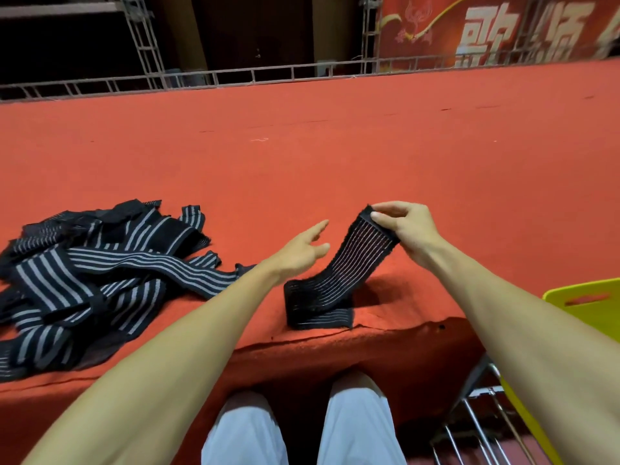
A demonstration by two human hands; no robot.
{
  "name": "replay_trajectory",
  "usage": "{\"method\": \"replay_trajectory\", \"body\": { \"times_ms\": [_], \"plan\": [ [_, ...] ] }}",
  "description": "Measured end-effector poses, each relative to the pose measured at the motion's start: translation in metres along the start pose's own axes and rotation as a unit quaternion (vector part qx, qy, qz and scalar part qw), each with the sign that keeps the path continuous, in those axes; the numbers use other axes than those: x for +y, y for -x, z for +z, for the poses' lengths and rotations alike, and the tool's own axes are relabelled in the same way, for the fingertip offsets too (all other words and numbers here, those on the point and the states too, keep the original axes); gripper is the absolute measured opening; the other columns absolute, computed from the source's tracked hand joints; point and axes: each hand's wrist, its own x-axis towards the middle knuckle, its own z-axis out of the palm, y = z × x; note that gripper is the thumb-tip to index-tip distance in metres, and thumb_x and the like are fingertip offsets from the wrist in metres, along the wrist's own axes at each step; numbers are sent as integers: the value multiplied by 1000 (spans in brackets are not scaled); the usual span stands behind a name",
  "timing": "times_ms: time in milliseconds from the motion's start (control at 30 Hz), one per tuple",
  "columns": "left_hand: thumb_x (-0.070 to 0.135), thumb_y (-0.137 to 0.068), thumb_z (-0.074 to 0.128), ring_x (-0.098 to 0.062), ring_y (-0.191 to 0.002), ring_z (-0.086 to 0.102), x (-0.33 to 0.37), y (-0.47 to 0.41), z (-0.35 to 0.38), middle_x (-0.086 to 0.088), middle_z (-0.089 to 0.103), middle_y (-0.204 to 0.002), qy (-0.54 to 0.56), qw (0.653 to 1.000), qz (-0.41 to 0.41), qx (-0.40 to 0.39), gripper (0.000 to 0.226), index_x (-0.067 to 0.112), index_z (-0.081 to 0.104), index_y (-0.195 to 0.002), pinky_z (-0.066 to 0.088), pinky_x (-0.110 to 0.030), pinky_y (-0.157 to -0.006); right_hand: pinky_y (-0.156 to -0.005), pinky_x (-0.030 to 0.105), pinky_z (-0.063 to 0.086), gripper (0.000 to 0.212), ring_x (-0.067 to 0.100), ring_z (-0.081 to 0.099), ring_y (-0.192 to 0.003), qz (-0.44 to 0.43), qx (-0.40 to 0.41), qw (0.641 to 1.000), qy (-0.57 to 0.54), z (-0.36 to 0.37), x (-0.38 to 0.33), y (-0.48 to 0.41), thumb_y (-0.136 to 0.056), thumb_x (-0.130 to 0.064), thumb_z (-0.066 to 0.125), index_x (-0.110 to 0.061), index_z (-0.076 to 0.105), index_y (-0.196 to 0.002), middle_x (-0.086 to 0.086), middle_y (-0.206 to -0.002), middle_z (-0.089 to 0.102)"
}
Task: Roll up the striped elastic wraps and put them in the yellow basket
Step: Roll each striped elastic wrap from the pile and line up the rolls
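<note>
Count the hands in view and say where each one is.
2. The left hand hovers open above the red carpet, beside the striped wrap; the right hand pinches that wrap's upper end. None seems hidden.

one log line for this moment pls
stage: wrap not yet rolled | right hand: pinches its top end | left hand: open, near wrap | pile of wraps: on carpet, left | yellow basket: far right
</note>
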Motion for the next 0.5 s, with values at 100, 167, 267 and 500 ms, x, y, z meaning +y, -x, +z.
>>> {"method": "replay_trajectory", "body": {
  "times_ms": [100,167,267,500],
  "plan": [
    [10,-99,53,-17,-134,43,21,0,3,-4,48,-143,17,999,20,-19,47,15,42,-144,35,-36,-113,-71,28,48,14,18,60,-77,-7,-49,999,-19,4,-31,2,-88,-3,66,-1,69,-101,6,-82,66],
    [11,-98,56,-14,-111,59,30,6,-1,-6,64,-122,9,999,39,-22,24,12,61,-121,45,-35,-103,-69,28,47,8,18,59,-77,-21,-76,996,-29,5,-50,3,-91,-5,63,-6,68,-97,5,-83,64],
    [17,-98,57,-11,-85,60,41,22,-15,-4,67,-99,-15,999,46,-22,16,6,65,-107,49,-28,-80,-60,25,44,7,13,56,-70,-86,-82,993,26,8,-75,5,-92,-11,63,-14,67,-88,0,-78,63],
    [17,-96,60,-14,-59,45,79,59,-48,-12,48,-80,30,998,50,3,13,6,61,-90,46,-23,-48,-59,28,37,11,13,54,-71,-193,-1,932,308,23,-111,-1,-94,-35,59,-25,64,-93,-4,-77,59]
  ]
}}
